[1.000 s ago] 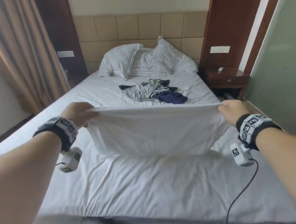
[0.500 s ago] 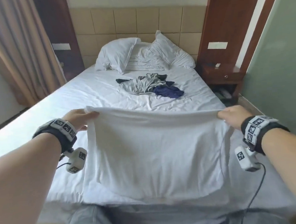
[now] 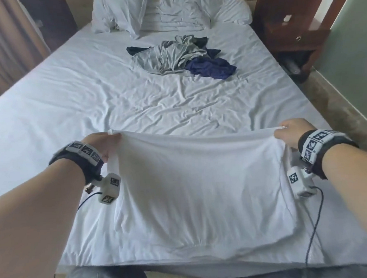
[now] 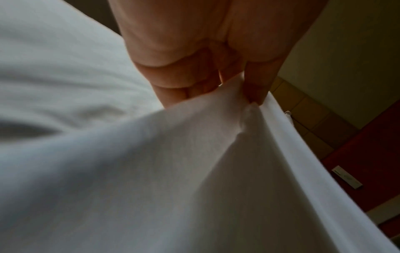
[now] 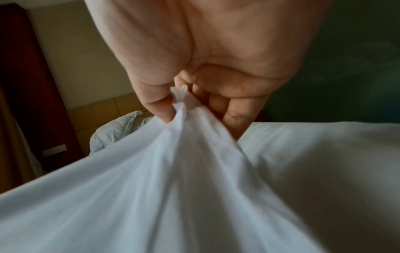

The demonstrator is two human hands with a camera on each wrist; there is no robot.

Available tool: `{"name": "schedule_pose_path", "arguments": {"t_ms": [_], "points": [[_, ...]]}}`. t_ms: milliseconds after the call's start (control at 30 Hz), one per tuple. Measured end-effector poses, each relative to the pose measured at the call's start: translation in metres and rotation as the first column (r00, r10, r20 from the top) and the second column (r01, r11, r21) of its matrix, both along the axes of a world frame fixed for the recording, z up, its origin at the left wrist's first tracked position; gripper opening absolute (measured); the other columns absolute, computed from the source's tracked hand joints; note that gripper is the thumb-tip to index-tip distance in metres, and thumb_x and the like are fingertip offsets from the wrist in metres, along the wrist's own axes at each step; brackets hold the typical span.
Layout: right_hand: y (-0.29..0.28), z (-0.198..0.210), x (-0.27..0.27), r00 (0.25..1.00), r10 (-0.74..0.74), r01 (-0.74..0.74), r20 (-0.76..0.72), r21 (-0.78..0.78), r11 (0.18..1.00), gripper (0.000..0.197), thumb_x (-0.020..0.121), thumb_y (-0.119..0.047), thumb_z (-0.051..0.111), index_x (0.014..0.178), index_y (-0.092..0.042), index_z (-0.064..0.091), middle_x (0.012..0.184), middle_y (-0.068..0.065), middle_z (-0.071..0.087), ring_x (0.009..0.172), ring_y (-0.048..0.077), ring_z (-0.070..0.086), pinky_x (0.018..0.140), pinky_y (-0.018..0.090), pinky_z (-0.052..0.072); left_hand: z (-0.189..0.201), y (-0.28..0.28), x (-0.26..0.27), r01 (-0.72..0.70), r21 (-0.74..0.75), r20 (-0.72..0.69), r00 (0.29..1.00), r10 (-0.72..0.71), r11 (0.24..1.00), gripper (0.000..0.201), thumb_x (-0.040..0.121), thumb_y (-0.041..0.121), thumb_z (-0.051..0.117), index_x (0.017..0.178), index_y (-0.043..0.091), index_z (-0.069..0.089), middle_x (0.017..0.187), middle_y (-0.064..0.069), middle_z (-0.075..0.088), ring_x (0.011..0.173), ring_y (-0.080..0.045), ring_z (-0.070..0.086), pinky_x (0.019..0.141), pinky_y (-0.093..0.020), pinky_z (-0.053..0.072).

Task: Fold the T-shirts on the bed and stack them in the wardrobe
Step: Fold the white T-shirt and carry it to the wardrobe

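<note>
Two hands hold one white tee (image 3: 202,180) stretched between them over the near end of the bed (image 3: 90,101); lower hem lies on the sheet at the near edge, top edge lifted. Left hand (image 3: 101,144) pinches its corner, thumb against curled fingers (image 4: 190,85), cloth bunched at the pinch. Right hand (image 3: 289,132) same, thumb and forefinger clamped on a tuft of fabric (image 5: 181,97), other fingers curled behind. Cloth looks thin, light, fully limp: sags in the middle between the grips, creases fan out from each pinch. Probably no slip risk, but it will crumple if let go unevenly, so lay down flat first. Best holds are the corners or shoulder seams, both sides at once, tension kept even. White on white sheet makes edges hard to read; sleeve at left (image 3: 112,164) hangs folded under. Farther up, mid-bed, a heap of unfolded shirts: grey (image 3: 169,58), navy (image 3: 212,68), something black (image 3: 136,50) underneath. Beyond that pillows (image 3: 117,16). Nightstand (image 3: 290,31) far right. Wardrobe not in view
</note>
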State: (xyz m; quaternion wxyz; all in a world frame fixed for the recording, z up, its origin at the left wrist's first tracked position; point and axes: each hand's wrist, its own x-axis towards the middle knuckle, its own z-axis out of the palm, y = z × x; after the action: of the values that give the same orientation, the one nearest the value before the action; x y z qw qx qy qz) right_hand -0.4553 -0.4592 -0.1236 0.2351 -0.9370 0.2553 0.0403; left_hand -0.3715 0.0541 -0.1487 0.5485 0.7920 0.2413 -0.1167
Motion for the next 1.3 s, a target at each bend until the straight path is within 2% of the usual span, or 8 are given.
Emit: {"name": "schedule_pose_path", "arguments": {"t_ms": [100, 267, 600, 800, 933, 1067, 1200, 1300], "points": [[-0.003, -0.002, 0.027, 1.000, -0.009, 0.007, -0.029, -0.049, 0.999, 0.020, 0.088, -0.017, 0.061, 0.090, 0.002, 0.068, 0.093, 0.024, 0.068, 0.088, 0.038, 0.065, 0.073, 0.037, 0.047, -0.006, -0.007, 0.013, -0.069, -0.008, -0.076, 0.995, 0.069, 0.998, 0.034, 0.081, 0.044, 0.079, 0.097, 0.015, 0.073, 0.084, -0.004, 0.069, 0.082, -0.024, 0.065, 0.075, -0.045, 0.051], [-0.005, -0.007, 0.061, 0.989, -0.103, 0.097, 0.106, 0.060, 0.993, 0.018, 0.093, -0.017, 0.061, 0.102, -0.005, 0.070, 0.102, 0.016, 0.067, 0.095, 0.032, 0.063, 0.089, 0.036, 0.049, -0.003, -0.013, 0.051, -0.046, 0.003, 0.015, 0.999, 0.046, 0.999, 0.031, 0.088, 0.043, 0.075, 0.109, 0.021, 0.070, 0.120, -0.008, 0.071, 0.100, -0.026, 0.069, 0.096, -0.047, 0.056], [-0.014, -0.060, -0.016, 0.931, -0.281, 0.360, -0.234, 0.448, 0.818, 0.038, 0.077, -0.035, 0.068, 0.093, -0.001, 0.071, 0.076, 0.015, 0.065, 0.071, 0.029, 0.062, 0.072, 0.043, 0.053, -0.018, -0.042, 0.021, 0.021, -0.051, 0.244, 0.970, -0.008, 0.998, 0.104, 0.062, 0.094, 0.053, 0.144, 0.031, 0.052, 0.143, 0.003, 0.057, 0.133, -0.023, 0.051, 0.116, -0.051, 0.036], [-0.005, -0.070, -0.075, 0.885, -0.247, 0.440, -0.396, 0.535, 0.721, 0.046, 0.074, -0.055, 0.075, 0.079, -0.010, 0.065, 0.061, 0.009, 0.046, 0.048, 0.019, 0.040, 0.064, 0.033, 0.040, -0.003, -0.125, -0.055, 0.081, -0.382, 0.286, 0.958, 0.035, 0.920, 0.072, 0.100, 0.062, 0.048, 0.156, 0.018, 0.038, 0.160, -0.004, 0.039, 0.148, -0.022, 0.035, 0.117, -0.040, 0.032], [0.002, -0.071, -0.099, 0.909, -0.193, 0.364, -0.369, 0.477, 0.800, 0.064, 0.074, -0.057, 0.079, 0.100, -0.001, 0.064, 0.084, 0.020, 0.070, 0.074, 0.033, 0.069, 0.067, 0.040, 0.055, -0.015, -0.171, -0.090, 0.148, -0.492, 0.289, 0.957, 0.001, 0.858, 0.074, 0.099, 0.063, 0.047, 0.159, 0.023, 0.029, 0.165, 0.001, 0.029, 0.152, -0.019, 0.027, 0.122, -0.038, 0.026], [0.001, -0.080, -0.115, 0.908, -0.238, 0.398, -0.344, 0.537, 0.744, 0.049, 0.084, -0.049, 0.075, 0.087, -0.001, 0.064, 0.062, 0.016, 0.063, 0.054, 0.026, 0.060, 0.058, 0.029, 0.046, -0.029, -0.208, -0.113, 0.173, -0.558, 0.265, 0.964, -0.023, 0.811, 0.076, 0.098, 0.066, 0.047, 0.161, 0.031, 0.024, 0.167, 0.009, 0.024, 0.154, -0.017, 0.022, 0.127, -0.043, 0.017], [-0.002, -0.086, -0.126, 0.900, -0.268, 0.435, -0.343, 0.687, 0.583, 0.064, 0.081, -0.052, 0.073, 0.125, -0.006, 0.063, 0.131, 0.023, 0.062, 0.124, 0.038, 0.059, 0.107, 0.046, 0.047, -0.043, -0.230, -0.120, 0.162, -0.587, 0.249, 0.968, -0.014, 0.793, 0.095, 0.080, 0.077, 0.058, 0.159, 0.033, 0.029, 0.165, 0.011, 0.029, 0.154, -0.016, 0.023, 0.126, -0.039, 0.020], [-0.004, -0.088, -0.129, 0.903, -0.255, 0.430, -0.346, 0.741, 0.516, 0.067, 0.097, -0.049, 0.059, 0.145, -0.004, 0.048, 0.138, 0.022, 0.053, 0.138, 0.038, 0.046, 0.120, 0.047, 0.031, -0.057, -0.240, -0.124, 0.119, -0.632, 0.194, 0.981, 0.008, 0.766, 0.081, 0.094, 0.069, 0.051, 0.161, 0.034, 0.024, 0.166, 0.012, 0.024, 0.154, -0.016, 0.020, 0.118, -0.030, 0.017]]}}
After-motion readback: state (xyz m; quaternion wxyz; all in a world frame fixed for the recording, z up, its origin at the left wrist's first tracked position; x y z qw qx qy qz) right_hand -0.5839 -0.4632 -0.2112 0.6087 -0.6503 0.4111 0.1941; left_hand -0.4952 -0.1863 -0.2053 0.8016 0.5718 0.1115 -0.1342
